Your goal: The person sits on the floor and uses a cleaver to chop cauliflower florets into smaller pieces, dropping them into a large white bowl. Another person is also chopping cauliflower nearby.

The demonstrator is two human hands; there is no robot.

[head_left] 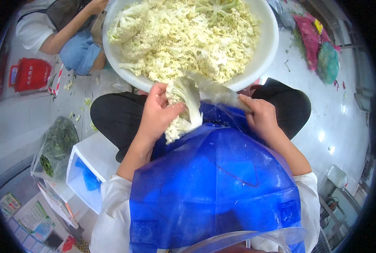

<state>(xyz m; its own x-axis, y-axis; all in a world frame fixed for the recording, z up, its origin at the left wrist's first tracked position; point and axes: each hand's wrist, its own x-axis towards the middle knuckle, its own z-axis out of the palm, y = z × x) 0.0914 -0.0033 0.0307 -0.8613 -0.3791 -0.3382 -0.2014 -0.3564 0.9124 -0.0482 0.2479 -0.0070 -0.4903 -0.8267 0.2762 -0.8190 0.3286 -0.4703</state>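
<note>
A large white plastic tub [270,38] in front of me holds a heap of cut cauliflower pieces [188,38], with bigger chunks at its left side. My left hand [161,110] grips a piece of cauliflower head [186,107], its cut stem side facing right, just over the tub's near rim. In my right hand [260,114] is a knife [218,91], its blade blurred and pointing left towards that piece. A blue plastic apron [216,177] covers my lap below both hands.
Another person [61,41] sits at the upper left beside a red box [33,75]. A white foam box [96,151] and a clear bag of greens [58,148] lie left. Pink [308,38] and green bags [328,63] lie right, a plastic bottle [337,176] below them. Scraps dot the floor.
</note>
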